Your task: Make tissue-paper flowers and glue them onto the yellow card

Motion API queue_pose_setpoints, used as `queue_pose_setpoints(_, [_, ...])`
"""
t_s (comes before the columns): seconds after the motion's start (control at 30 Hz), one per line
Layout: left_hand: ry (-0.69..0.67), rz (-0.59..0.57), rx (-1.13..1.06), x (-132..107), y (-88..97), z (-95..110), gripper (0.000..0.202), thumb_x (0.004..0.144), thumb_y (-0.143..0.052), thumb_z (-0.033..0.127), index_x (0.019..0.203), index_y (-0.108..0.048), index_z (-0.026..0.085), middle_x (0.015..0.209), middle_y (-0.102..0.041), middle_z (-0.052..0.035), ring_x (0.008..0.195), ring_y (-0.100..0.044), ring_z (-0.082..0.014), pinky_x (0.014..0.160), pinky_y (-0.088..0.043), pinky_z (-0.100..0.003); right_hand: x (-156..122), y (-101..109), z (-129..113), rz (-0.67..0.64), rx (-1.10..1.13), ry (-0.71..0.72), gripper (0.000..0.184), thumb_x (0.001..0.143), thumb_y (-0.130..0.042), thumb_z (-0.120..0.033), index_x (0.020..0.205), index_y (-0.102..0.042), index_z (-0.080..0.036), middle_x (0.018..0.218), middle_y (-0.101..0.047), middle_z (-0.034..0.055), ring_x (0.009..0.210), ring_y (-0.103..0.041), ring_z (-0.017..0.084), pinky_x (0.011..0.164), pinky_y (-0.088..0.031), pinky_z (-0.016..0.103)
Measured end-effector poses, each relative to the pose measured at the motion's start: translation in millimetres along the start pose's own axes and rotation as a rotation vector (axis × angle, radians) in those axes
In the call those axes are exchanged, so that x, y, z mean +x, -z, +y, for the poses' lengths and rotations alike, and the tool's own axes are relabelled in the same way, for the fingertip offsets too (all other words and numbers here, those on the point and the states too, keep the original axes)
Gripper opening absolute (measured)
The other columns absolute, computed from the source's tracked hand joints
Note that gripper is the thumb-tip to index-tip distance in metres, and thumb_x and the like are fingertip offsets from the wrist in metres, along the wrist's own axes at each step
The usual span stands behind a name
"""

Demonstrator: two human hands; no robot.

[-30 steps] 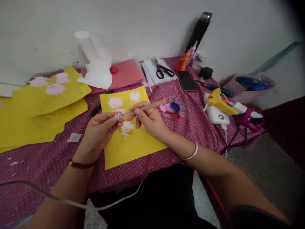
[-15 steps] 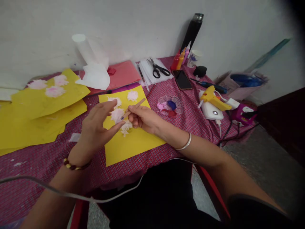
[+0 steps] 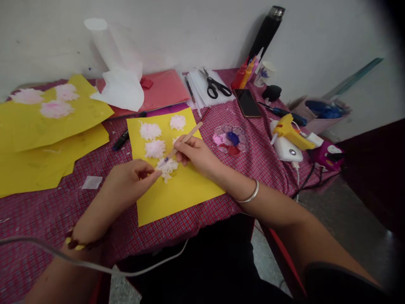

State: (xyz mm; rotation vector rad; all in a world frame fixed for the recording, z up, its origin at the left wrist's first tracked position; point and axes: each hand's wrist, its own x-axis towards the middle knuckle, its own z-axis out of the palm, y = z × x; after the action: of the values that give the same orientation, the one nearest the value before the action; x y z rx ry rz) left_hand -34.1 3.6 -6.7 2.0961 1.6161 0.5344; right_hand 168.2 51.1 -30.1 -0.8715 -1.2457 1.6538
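Observation:
My right hand (image 3: 193, 154) grips a flat wooden craft stick (image 3: 193, 131) between thumb and fingers. The stick's lower end has a dark purple-blue smear and is over a fringed white paper flower (image 3: 169, 166) on a yellow sheet (image 3: 177, 200). My left hand (image 3: 129, 179) is at that flower's left side, thumb and curled fingers brought together near the stick's tip; whether they pinch its edge is hard to see. Other pale pink fringed flowers, such as this paper flower (image 3: 155, 148), lie higher on the same sheet.
Right of the sheet is a clear palette (image 3: 242, 137) with pink, blue and red paint. Beyond are scissors (image 3: 213, 84), a phone (image 3: 247, 102), paint bottles (image 3: 243, 76) and a yellow glue gun (image 3: 291, 133). More yellow sheets (image 3: 38, 162) with flowers lie left. A cable (image 3: 142, 270) crosses in front.
My left hand's spread fingers have closed in and come down beside the lower white flower. The stick's smeared end has moved down over that flower, still in my right hand. The camera view has shifted slightly.

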Motion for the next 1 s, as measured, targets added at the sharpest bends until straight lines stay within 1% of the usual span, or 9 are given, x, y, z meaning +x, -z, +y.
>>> queue_pose_setpoints(0.13, [0.01,0.008,0.06,-5,-12.8,2,0.024,0.079,-0.057,0.04,0.071,-0.07,0.021,0.07,-0.07,-0.0047,0.061,-0.06,-0.0198,0.056,-0.038,-0.029,-2,1,-2,-0.005,-0.144,0.048,0.025,0.091,-0.058,-0.036,0.074,-0.05,-0.019,0.055,-0.053,-0.0068,0.044,-0.044,0.005,0.045,-0.037,0.019])
queue_pose_setpoints(0.23, [-0.039,0.021,0.121,-10,-17.9,5,0.022,0.082,-0.054,0.034,0.072,-0.07,0.022,0.071,-0.07,-0.0039,0.062,-0.061,-0.0196,0.057,-0.038,-0.029,-3,1,-2,0.006,-0.2,0.077,0.022,0.091,-0.056,-0.034,0.075,-0.05,-0.019,0.056,-0.053,-0.0066,0.046,-0.045,0.005,0.046,-0.037,0.02])
queue_pose_setpoints(0.33, [-0.11,-0.03,0.217,-18,-19.6,10,0.025,0.088,-0.05,0.033,0.076,-0.069,0.022,0.074,-0.071,-0.004,0.066,-0.064,-0.0209,0.059,-0.039,-0.029,-5,1,0,-0.011,-0.252,0.112,0.02,0.091,-0.054,-0.032,0.076,-0.052,-0.018,0.058,-0.052,-0.0059,0.049,-0.045,0.006,0.049,-0.037,0.021])
queue_pose_setpoints(0.43, [-0.197,-0.065,0.338,-27,-22.0,18,0.027,0.092,-0.047,0.03,0.079,-0.069,0.022,0.075,-0.071,-0.0042,0.065,-0.065,-0.0214,0.056,-0.038,-0.03,-8,1,1,-0.053,-0.32,0.167,0.021,0.091,-0.053,-0.034,0.077,-0.054,-0.018,0.061,-0.052,-0.0047,0.054,-0.046,0.008,0.052,-0.037,0.022])
queue_pose_setpoints(0.53, [-0.305,-0.055,0.451,-35,-25.1,26,0.026,0.093,-0.046,0.025,0.079,-0.068,0.022,0.073,-0.069,-0.0042,0.061,-0.062,-0.02,0.052,-0.037,-0.03,-11,-1,1,-0.085,-0.412,0.202,0.022,0.091,-0.052,-0.036,0.079,-0.057,-0.018,0.064,-0.053,-0.0034,0.058,-0.047,0.009,0.055,-0.037,0.023])
queue_pose_setpoints(0.67, [-0.489,-0.066,0.478,-41,-28.2,38,0.025,0.091,-0.046,0.018,0.078,-0.067,0.021,0.067,-0.066,-0.0039,0.059,-0.06,-0.0184,0.053,-0.041,-0.03,-14,-5,-3,-0.133,-0.539,0.214,0.024,0.093,-0.05,-0.035,0.081,-0.061,-0.017,0.071,-0.058,-0.0008,0.061,-0.05,0.01,0.059,-0.037,0.024])
queue_pose_setpoints(0.73, [-0.554,-0.082,0.471,-42,-28.9,43,0.024,0.09,-0.047,0.014,0.077,-0.066,0.021,0.067,-0.065,-0.0036,0.059,-0.06,-0.0184,0.053,-0.042,-0.03,-14,-6,-5,-0.157,-0.619,0.237,0.026,0.094,-0.048,-0.034,0.081,-0.062,-0.017,0.075,-0.06,0.0005,0.063,-0.051,0.01,0.061,-0.037,0.025])
queue_pose_setpoints(0.87, [-0.578,-0.041,0.459,-40,-30.5,45,0.025,0.09,-0.048,0.015,0.071,-0.063,0.019,0.061,-0.061,-0.0035,0.055,-0.059,-0.0203,0.051,-0.043,-0.033,-15,-5,-9,-0.172,-0.743,0.236,0.025,0.094,-0.046,-0.031,0.078,-0.059,-0.017,0.076,-0.062,0.0019,0.065,-0.053,0.012,0.063,-0.038,0.025])
queue_pose_setpoints(1.0, [-0.565,-0.021,0.455,-37,-33.4,45,0.027,0.09,-0.05,0.02,0.065,-0.06,0.019,0.058,-0.059,-0.0046,0.053,-0.058,-0.0223,0.053,-0.046,-0.038,-16,-4,-10,-0.157,-0.77,0.229,0.022,0.093,-0.045,-0.028,0.076,-0.055,-0.017,0.073,-0.062,0.0013,0.064,-0.054,0.012,0.062,-0.038,0.026])
